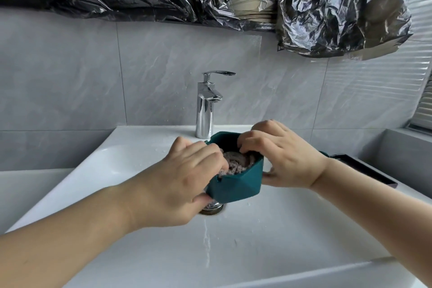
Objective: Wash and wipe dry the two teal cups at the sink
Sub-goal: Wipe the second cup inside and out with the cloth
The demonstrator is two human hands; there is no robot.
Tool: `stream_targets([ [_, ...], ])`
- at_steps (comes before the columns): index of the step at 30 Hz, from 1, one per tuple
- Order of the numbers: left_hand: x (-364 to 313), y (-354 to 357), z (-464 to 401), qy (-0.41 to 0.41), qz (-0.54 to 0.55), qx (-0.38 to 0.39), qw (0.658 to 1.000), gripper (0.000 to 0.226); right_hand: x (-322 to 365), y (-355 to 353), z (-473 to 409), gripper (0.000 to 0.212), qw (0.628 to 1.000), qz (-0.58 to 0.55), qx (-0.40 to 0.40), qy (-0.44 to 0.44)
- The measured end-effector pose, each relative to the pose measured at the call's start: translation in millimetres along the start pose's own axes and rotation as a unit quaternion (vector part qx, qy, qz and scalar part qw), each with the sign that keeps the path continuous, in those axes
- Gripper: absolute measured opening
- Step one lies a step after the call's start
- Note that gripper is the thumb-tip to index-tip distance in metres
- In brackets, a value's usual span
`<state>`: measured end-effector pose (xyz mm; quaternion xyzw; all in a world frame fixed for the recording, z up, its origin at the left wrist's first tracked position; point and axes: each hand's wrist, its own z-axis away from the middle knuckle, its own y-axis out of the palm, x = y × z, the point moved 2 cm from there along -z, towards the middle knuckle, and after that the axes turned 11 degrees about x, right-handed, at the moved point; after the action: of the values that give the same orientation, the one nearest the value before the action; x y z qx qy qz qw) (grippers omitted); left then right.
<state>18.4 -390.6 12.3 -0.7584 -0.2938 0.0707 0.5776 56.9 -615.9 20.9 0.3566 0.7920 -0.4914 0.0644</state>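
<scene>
One teal cup (233, 182) in the centre of the frame, held above the drain (211, 208) of the white sink (304, 229). Left hand (182, 180) grasping the cup from the lower left – thumb under its base, fingers curled over the rim onto a grey-pink cloth (233, 163) stuffed inside. Right hand (280, 159) holding the right wall of the cup, thumb on the outside and fingertips hooked over the rim into the cloth.

No water running from the chrome tap (207, 105) in the middle of the frame; drops and a wet streak on the basin. Judging by the cloth inside, probably the wiping step for this cup – washing of it apparently finished, drying in progress.

At the right, behind the right wrist, only a small teal edge (325, 153) beside a dark tray (364, 168); perhaps the second cup, but too hidden to tell, and impossible to say whether washed or not.
</scene>
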Motion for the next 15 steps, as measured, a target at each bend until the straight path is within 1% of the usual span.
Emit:
stream_targets([
  [2, 3, 0, 2, 0.017, -0.036, 0.011, 0.999, 0.027, 0, 3, -1, 0.04, 1.0, 0.011, 0.009, -0.016],
  [3, 4, 2, 2, 0.014, -0.035, 0.016, 0.999, 0.026, 1, 4, -1, 0.04, 1.0, 0.014, 0.017, -0.021],
  [5, 4, 7, 1, -0.008, 0.0, 0.029, 1.0, 0.028, 3, 7, -1, 0.041, 0.999, 0.025, 0.026, -0.021],
  [8, 1, 15, -4, -0.045, 0.082, 0.033, 0.995, 0.04, 4, 9, -3, 0.039, 0.998, 0.049, 0.041, -0.014],
  [11, -10, 20, -9, -0.071, 0.149, 0.042, 0.985, 0.032, 5, 7, -3, 0.033, 0.997, 0.053, 0.056, -0.005],
  [13, -15, 23, -9, -0.091, 0.158, 0.034, 0.983, 0.031, 9, 6, -4, 0.033, 0.996, 0.056, 0.064, -0.001],
  [15, -15, 25, -9, -0.094, 0.132, 0.019, 0.987, 0.033, 13, 6, -5, 0.032, 0.995, 0.072, 0.063, 0.001],
])
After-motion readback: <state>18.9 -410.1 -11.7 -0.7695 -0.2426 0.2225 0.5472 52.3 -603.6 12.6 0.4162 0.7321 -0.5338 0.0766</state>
